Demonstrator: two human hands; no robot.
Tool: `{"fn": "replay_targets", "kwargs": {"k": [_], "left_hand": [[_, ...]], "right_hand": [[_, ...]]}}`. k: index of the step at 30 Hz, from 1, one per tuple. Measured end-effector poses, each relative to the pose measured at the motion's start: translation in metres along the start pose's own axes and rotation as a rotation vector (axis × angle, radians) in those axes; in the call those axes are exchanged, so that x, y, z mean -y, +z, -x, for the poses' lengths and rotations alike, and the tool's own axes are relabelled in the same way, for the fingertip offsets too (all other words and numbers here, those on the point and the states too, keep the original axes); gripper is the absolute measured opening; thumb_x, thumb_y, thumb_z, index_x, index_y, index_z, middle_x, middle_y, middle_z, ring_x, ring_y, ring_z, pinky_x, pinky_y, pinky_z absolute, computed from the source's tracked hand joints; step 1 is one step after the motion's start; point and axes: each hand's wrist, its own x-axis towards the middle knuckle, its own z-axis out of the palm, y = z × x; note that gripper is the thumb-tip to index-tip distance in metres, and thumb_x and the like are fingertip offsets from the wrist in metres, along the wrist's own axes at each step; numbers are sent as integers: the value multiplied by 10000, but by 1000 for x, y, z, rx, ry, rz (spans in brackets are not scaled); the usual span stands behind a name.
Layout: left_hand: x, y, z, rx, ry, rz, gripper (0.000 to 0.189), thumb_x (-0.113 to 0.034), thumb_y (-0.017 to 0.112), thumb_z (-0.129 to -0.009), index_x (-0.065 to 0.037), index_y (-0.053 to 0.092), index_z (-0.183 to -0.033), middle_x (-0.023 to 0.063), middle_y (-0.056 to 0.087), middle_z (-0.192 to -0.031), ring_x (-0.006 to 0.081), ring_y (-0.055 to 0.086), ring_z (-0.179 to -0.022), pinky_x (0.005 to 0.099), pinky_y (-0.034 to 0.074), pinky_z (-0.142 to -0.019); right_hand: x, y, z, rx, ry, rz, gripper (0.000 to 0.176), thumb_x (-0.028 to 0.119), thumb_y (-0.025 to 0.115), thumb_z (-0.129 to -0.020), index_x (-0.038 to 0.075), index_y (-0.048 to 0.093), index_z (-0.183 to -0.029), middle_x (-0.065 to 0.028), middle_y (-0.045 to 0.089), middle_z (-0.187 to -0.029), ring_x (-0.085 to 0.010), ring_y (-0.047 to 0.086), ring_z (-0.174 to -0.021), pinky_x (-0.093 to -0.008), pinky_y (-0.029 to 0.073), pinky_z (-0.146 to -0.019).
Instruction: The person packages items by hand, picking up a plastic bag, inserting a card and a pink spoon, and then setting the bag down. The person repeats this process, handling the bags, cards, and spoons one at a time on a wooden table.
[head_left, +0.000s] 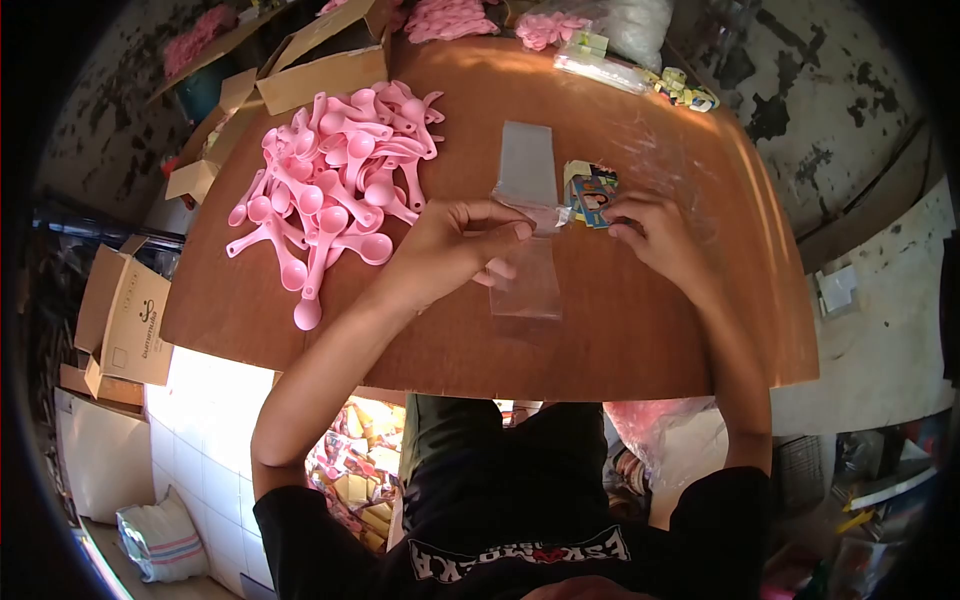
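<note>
My left hand [468, 243] is over the middle of the brown table, its thumb and fingers pinched on a clear plastic bag [528, 285] that hangs toward the front edge. A stack of clear bags [526, 160] lies just beyond it. To the right, my right hand [650, 232] has its fingertips closed at the edge of small printed cards [592, 193], which lie beside the bag's mouth. Left of my hands is a big pile of pink measuring spoons [335, 165].
Open cardboard boxes [325, 60] stand at the table's back left. More pink pieces [448, 18], a clear bag [636, 30] and a yellow-green bundle [684, 90] lie along the far edge. Another box [125, 315] is left of the table [640, 350].
</note>
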Motion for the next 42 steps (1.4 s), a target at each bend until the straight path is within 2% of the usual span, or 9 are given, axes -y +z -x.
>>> {"fn": "replay_targets", "kwargs": {"k": [5, 7, 10, 27, 33, 35, 38, 40, 42], "left_hand": [[1, -5, -17, -23, 50, -55, 308, -259, 670, -871, -3, 670, -1042, 67, 682, -919, 127, 658, -729, 241, 519, -640], [2, -6, -20, 26, -50, 49, 256, -201, 657, -877, 0, 674, -1035, 72, 683, -914, 121, 660, -753, 228, 505, -626], [8, -1, -22, 19, -104, 45, 250, -181, 665, -869, 10, 674, -1030, 77, 685, -914, 121, 661, -741, 224, 500, -620], [14, 16, -16, 227, 147, -304, 224, -115, 644, -886, 26, 673, -1058, 11, 678, -799, 17, 534, -727, 206, 442, -628], [16, 20, -13, 159, 224, -285, 298, -143, 657, -882, 20, 639, -1132, 7, 676, -857, 4, 520, -750, 206, 448, -638], [13, 22, -11, 169, 130, -306, 325, -123, 658, -877, 22, 617, -1165, 39, 692, -918, 16, 544, -782, 211, 468, -674], [18, 28, -10, 83, 494, -348, 328, -83, 658, -864, 29, 609, -1169, 94, 701, -977, 44, 582, -844, 230, 494, -729], [13, 33, -6, -3, 527, -354, 289, -84, 688, -815, 21, 648, -1082, 197, 652, -1044, 315, 660, -936, 345, 535, -786], [7, 35, -3, -23, 559, -378, 293, -84, 685, -815, 24, 645, -1084, 198, 655, -1034, 321, 659, -931, 349, 537, -782]], "right_hand": [[9, -13, 0, -159, 78, -27, 157, 32, 679, -769, 21, 677, -925, -126, 663, -879, -277, 636, -799, -336, 500, -713], [28, -20, 3, -535, 275, -212, 126, 33, 671, -818, -8, 670, -938, -103, 684, -897, -187, 650, -761, -286, 510, -695], [43, -31, 11, -704, 204, -522, 120, 40, 653, -861, -41, 660, -950, -73, 679, -894, -109, 632, -780, -256, 522, -672], [70, -7, 9, -232, 370, -664, 124, 71, 688, -838, -24, 681, -918, -57, 686, -821, -76, 608, -726, -213, 470, -661], [71, 4, 4, -206, -22, -555, 123, 58, 666, -836, 15, 686, -950, -115, 660, -958, -188, 637, -890, -294, 487, -778], [74, 2, 6, -136, -12, -563, 134, 53, 653, -838, 30, 689, -965, -149, 628, -1038, -245, 615, -977, -326, 477, -828], [80, 0, 5, -95, -43, -653, 160, 51, 657, -833, 25, 686, -988, -145, 625, -1064, -250, 612, -998, -334, 476, -843], [82, -1, 6, -53, -26, -765, 192, 48, 650, -839, 7, 670, -1026, -135, 637, -1063, -235, 625, -991, -327, 493, -849], [87, -9, 6, 10, 56, -859, 206, 43, 645, -843, -9, 657, -1042, -131, 642, -1062, -217, 630, -979, -321, 505, -843]]}}
